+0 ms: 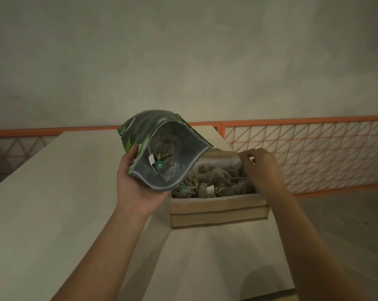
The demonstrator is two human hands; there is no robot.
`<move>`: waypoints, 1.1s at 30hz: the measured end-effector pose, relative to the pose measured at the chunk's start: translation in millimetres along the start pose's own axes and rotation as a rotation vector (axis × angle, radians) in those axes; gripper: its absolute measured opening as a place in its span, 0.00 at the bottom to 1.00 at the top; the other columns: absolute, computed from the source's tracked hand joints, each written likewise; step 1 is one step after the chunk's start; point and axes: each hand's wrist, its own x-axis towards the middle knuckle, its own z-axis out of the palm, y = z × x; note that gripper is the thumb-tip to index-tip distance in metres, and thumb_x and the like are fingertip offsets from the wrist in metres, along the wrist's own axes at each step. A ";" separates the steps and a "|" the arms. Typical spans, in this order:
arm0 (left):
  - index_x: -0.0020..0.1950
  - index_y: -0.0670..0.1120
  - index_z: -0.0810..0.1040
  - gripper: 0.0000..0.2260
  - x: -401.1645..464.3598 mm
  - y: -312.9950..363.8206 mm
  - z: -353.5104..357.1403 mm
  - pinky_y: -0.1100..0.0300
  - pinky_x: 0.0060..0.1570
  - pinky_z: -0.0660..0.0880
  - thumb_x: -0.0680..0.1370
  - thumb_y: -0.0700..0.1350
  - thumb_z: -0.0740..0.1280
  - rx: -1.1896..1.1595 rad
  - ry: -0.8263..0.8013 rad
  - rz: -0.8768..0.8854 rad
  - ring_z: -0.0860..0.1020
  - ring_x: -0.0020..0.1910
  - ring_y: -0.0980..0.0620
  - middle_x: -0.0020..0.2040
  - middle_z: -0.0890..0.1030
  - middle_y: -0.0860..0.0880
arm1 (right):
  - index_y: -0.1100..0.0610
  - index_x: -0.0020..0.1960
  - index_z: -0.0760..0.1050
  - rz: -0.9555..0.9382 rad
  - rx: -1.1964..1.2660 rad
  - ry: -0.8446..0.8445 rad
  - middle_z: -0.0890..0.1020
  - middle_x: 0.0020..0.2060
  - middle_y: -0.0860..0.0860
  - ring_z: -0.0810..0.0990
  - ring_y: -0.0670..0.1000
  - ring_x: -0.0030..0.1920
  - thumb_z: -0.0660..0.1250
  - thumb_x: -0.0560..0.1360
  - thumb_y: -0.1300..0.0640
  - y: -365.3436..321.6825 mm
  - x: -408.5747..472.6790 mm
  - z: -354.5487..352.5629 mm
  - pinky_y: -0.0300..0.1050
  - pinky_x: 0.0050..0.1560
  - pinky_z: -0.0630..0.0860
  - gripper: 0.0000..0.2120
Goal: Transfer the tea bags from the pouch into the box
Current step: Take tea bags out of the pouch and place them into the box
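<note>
A pale table (53,192) fills the left and near part of the scene, with an orange lattice railing (314,153) running along the far side beneath a plain wall.

Left of centre, the left hand (135,181) holds a green foil pouch (162,148) from below, fingers and thumb wrapped round its side. The pouch is tilted so its wide-open mouth faces the viewer and leans over the left end of the box. A few tea bags (164,149) remain inside it, strings and paper tags hanging toward the lip.

Just right of the pouch, a low wooden box (218,211) sits on the table, already heaped with many tea bags (218,181).

At the right, the right hand (262,168) is over the far right part of the box, fingertips pinched narrowly together on something small and pale, probably a tea bag tag, though that is hard to tell.

The transfer looks mostly done. The next move probably calls for letting go over the box, then reaching back into the pouch, or tipping it further, for the last bags.
</note>
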 end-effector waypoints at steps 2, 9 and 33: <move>0.71 0.53 0.77 0.23 0.4 0.5 0.7 0.44 0.67 0.72 0.78 0.59 0.64 0.004 -0.004 -0.003 0.76 0.69 0.42 0.70 0.77 0.45 | 0.59 0.56 0.81 -0.033 0.105 0.085 0.81 0.50 0.53 0.79 0.54 0.51 0.64 0.80 0.56 -13.4 -5.7 -3.7 0.50 0.53 0.77 0.11; 0.76 0.53 0.71 0.30 3.8 10.5 -8.3 0.44 0.72 0.67 0.76 0.61 0.67 0.019 -0.040 -0.101 0.70 0.73 0.40 0.76 0.69 0.43 | 0.46 0.64 0.74 -0.128 0.605 0.037 0.75 0.56 0.42 0.76 0.38 0.53 0.64 0.77 0.44 -104.5 -28.0 -15.8 0.28 0.47 0.75 0.17; 0.73 0.46 0.75 0.28 0.1 22.1 -14.4 0.42 0.68 0.71 0.77 0.60 0.65 0.032 -0.057 -0.007 0.74 0.69 0.39 0.72 0.75 0.41 | 0.61 0.60 0.80 -0.487 0.512 0.433 0.83 0.55 0.54 0.80 0.51 0.58 0.66 0.78 0.62 -122.7 -49.3 32.1 0.45 0.61 0.75 0.12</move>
